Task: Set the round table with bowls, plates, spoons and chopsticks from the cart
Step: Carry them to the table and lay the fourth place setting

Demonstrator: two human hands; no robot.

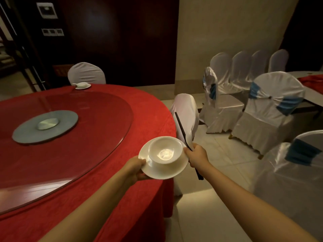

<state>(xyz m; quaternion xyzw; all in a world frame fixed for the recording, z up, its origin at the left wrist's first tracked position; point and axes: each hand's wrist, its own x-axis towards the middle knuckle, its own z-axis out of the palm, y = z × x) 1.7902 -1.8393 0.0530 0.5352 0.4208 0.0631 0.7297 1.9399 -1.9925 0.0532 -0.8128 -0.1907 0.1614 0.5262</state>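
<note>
Far to the left of both hands, the round counter draped in a red cloth [148, 110] runs out of the picture at the left and lower borders. A clear glass turntable [87, 110] on a grey disc base [22, 135] covers most of its top, leaving a bare band of cloth along the rim nearest the hands. Well beyond the left hand, at the far rim, sits a small white plate with a bowl and spoon [82, 85], too small to make out in detail, and a white-covered chair [86, 72] stands behind it.

The left hand [135, 169] grips the left rim of a round white plate [164, 170], thumb on top and fingers hidden beneath. A deep white bowl [165, 151] stands on the plate. Both are held in the air over the counter's right edge, where the cloth drops away.

The right hand [196, 157] is against the plate's right rim and is clenched on a pair of black chopsticks [180, 125], which slant up and away from it, the other ends showing below the wrist. Whether it also carries the plate I cannot tell.

Just beyond the hands is a second white-covered chair [187, 110], partly hidden by the bowl. To the right of the right hand, pale floor tiles [218, 154] lie open up to a cluster of white chairs with blue sashes [272, 105].
</note>
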